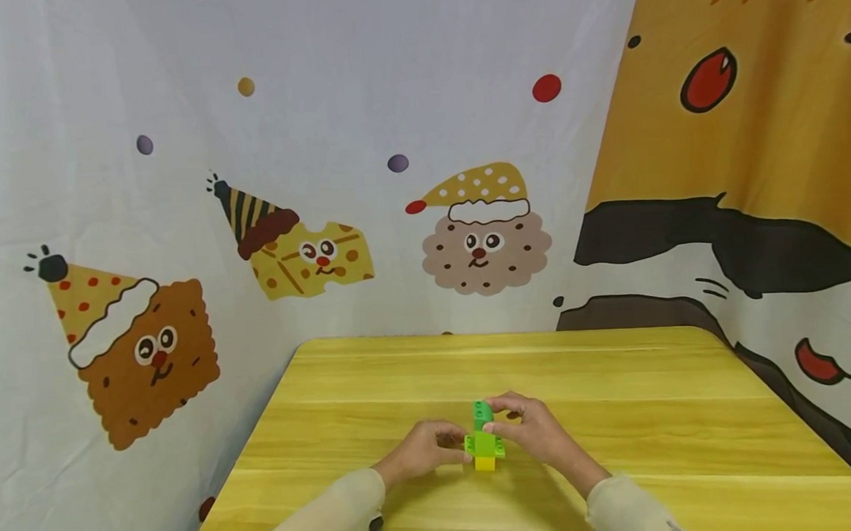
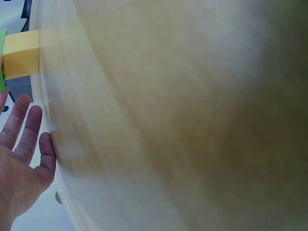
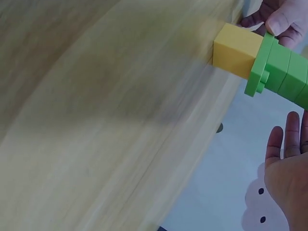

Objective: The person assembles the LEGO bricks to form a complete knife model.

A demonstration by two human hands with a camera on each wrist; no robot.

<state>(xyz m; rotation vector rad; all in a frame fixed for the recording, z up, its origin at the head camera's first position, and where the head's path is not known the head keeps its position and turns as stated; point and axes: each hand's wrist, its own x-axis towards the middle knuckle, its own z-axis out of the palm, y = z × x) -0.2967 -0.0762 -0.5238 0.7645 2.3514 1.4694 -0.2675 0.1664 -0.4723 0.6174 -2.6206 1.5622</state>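
A small tower of toy building blocks stands upright on the table: a yellow block (image 1: 485, 463) at the bottom, a wider light green plate (image 3: 261, 67) over it, and green blocks (image 1: 484, 443) stacked above. My left hand (image 1: 421, 451) holds the plate's left end with thumb and finger, its other fingers spread. My right hand (image 1: 536, 431) grips the topmost green block (image 1: 479, 414) between thumb and index finger; its other fingers stay extended in the right wrist view. The left wrist view shows the yellow block (image 2: 21, 55) resting on the tabletop, with the upper blocks cut off.
The wood-grain table (image 1: 373, 379) extends around the tower on all sides. Behind it hangs a white cloth (image 1: 355, 126) printed with cartoon snacks, and a cartoon-patterned cloth (image 1: 770, 163) covers the right side.
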